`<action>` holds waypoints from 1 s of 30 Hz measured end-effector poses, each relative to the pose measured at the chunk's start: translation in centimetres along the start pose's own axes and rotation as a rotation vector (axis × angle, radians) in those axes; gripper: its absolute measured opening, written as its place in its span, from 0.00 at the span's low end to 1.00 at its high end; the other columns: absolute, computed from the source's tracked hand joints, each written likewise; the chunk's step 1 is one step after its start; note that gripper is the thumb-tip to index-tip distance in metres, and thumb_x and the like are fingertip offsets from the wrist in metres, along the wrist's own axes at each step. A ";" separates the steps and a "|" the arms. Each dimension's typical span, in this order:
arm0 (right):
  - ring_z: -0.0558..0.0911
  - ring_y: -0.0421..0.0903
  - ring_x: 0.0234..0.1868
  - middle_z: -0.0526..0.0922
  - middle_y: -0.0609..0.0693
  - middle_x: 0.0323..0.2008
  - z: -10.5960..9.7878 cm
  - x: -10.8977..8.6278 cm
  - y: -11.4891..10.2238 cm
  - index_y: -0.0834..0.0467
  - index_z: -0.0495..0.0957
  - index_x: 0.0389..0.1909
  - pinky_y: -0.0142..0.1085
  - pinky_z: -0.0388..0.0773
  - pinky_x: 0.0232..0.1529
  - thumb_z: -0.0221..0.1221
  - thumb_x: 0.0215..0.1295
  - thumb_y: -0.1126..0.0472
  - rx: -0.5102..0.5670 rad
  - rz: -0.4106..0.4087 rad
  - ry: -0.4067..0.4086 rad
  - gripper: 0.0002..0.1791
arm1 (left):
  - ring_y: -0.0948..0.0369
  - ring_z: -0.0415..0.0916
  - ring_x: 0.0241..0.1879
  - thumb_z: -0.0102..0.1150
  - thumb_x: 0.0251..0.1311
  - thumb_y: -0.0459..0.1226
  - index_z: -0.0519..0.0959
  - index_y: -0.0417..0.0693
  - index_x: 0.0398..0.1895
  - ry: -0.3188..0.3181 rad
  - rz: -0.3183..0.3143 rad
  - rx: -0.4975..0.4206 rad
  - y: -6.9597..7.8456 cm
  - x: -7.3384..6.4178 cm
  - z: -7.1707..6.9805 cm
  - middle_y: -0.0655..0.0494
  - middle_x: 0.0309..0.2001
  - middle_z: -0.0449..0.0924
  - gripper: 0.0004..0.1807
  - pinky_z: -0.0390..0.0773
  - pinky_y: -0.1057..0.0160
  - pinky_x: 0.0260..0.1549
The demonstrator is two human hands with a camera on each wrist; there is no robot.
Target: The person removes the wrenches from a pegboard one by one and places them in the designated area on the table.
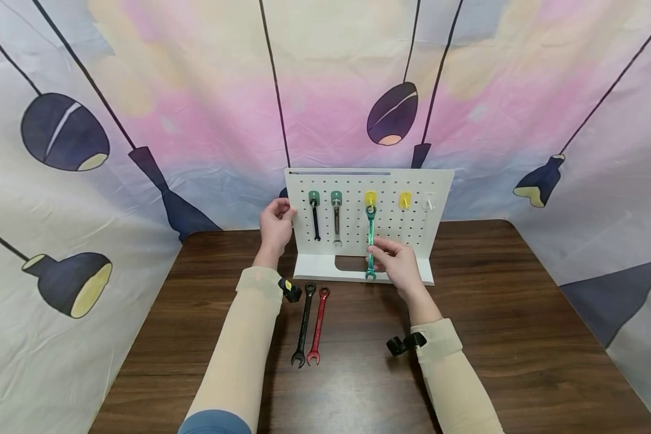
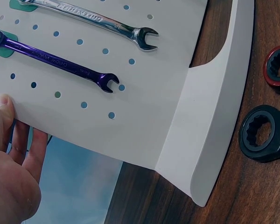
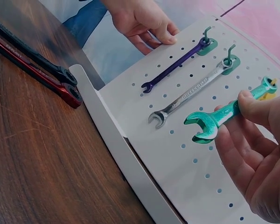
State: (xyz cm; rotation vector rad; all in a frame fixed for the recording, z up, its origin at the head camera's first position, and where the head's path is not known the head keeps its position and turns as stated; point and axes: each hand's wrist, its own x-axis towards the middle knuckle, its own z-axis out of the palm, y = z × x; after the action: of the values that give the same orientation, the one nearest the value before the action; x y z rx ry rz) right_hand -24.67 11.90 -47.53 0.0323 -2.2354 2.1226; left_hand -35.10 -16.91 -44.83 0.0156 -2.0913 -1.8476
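My left hand (image 1: 275, 228) pinches the left edge of a white pegboard (image 1: 412, 232), thumb in front and fingers behind. Between the thumb and fingers of my right hand (image 1: 401, 265) is a green combination wrench (image 3: 228, 112). Its ring end overlaps a yellow hook (image 1: 371, 197) in the head view, while the open end points down; I cannot tell whether the ring is on the hook. A purple wrench (image 2: 56, 59) and a silver wrench (image 2: 95, 18) hang from green hooks to the left of it.
On the brown table (image 1: 493, 313) before the board lie a black wrench (image 1: 304, 325) and a red wrench (image 1: 319, 325), side by side. Another yellow hook (image 1: 405, 200) and a pale hook (image 1: 428, 202) are on the board's right. A patterned cloth (image 1: 206, 90) hangs behind.
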 end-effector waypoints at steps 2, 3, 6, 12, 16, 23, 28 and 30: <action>0.89 0.41 0.37 0.85 0.55 0.45 0.0 0.0 0.1 0.65 0.84 0.62 0.52 0.87 0.50 0.67 0.76 0.60 0.008 0.003 0.001 0.19 | 0.59 0.74 0.38 0.65 0.74 0.30 0.82 0.42 0.48 0.003 0.001 0.000 0.0 0.0 0.0 0.54 0.39 0.80 0.04 0.76 0.64 0.35; 0.89 0.41 0.37 0.84 0.55 0.45 0.0 0.0 0.1 0.65 0.84 0.62 0.52 0.87 0.50 0.67 0.76 0.60 0.012 0.005 0.002 0.19 | 0.58 0.74 0.38 0.65 0.74 0.30 0.82 0.42 0.48 0.005 0.002 0.000 -0.1 0.1 0.0 0.54 0.39 0.80 0.04 0.76 0.64 0.35; 0.89 0.41 0.37 0.84 0.55 0.45 0.0 0.0 0.1 0.66 0.84 0.63 0.48 0.88 0.48 0.67 0.76 0.60 0.018 0.007 0.004 0.20 | 0.58 0.75 0.39 0.65 0.74 0.30 0.82 0.42 0.48 0.003 0.006 0.005 -0.1 0.1 0.1 0.54 0.40 0.80 0.04 0.76 0.64 0.36; 0.90 0.45 0.40 0.83 0.55 0.45 0.0 -0.4 -0.1 0.66 0.83 0.63 0.47 0.88 0.47 0.67 0.76 0.60 0.029 0.016 0.004 0.20 | 0.58 0.75 0.39 0.65 0.75 0.31 0.82 0.42 0.48 0.000 0.002 0.011 -0.3 0.0 0.2 0.54 0.40 0.80 0.04 0.76 0.63 0.36; 0.91 0.54 0.45 0.83 0.54 0.44 0.0 -0.7 -0.5 0.66 0.83 0.62 0.49 0.87 0.49 0.67 0.76 0.59 0.052 0.019 -0.006 0.21 | 0.58 0.74 0.39 0.65 0.75 0.31 0.82 0.43 0.48 0.009 0.001 0.009 -0.2 0.0 0.2 0.54 0.40 0.80 0.04 0.76 0.63 0.36; 0.91 0.49 0.44 0.85 0.50 0.42 0.1 -1.1 -1.1 0.67 0.81 0.63 0.42 0.88 0.46 0.67 0.77 0.59 0.100 0.062 -0.026 0.21 | 0.58 0.74 0.39 0.64 0.75 0.30 0.83 0.42 0.49 0.010 -0.006 0.012 -0.2 0.0 0.2 0.53 0.41 0.80 0.04 0.76 0.63 0.36; 0.90 0.56 0.49 0.87 0.51 0.44 0.0 -1.3 -1.3 0.66 0.81 0.64 0.41 0.88 0.47 0.66 0.77 0.58 0.097 0.069 -0.028 0.22 | 0.58 0.74 0.39 0.63 0.75 0.30 0.82 0.41 0.49 0.011 -0.006 0.013 0.0 -0.1 0.3 0.53 0.40 0.79 0.04 0.76 0.63 0.36; 0.89 0.58 0.50 0.87 0.53 0.45 0.0 -1.3 -1.5 0.66 0.81 0.64 0.41 0.88 0.46 0.67 0.77 0.57 0.095 0.070 -0.028 0.22 | 0.57 0.74 0.39 0.63 0.76 0.30 0.82 0.40 0.49 0.012 -0.004 0.014 0.1 -0.2 0.3 0.53 0.40 0.78 0.04 0.75 0.62 0.36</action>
State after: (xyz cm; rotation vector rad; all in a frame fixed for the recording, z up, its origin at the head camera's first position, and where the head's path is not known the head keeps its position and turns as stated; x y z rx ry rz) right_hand -23.24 11.78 -46.09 -0.0116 -2.1805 2.2764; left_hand -35.02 -16.62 -44.84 0.0351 -2.0976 -1.8306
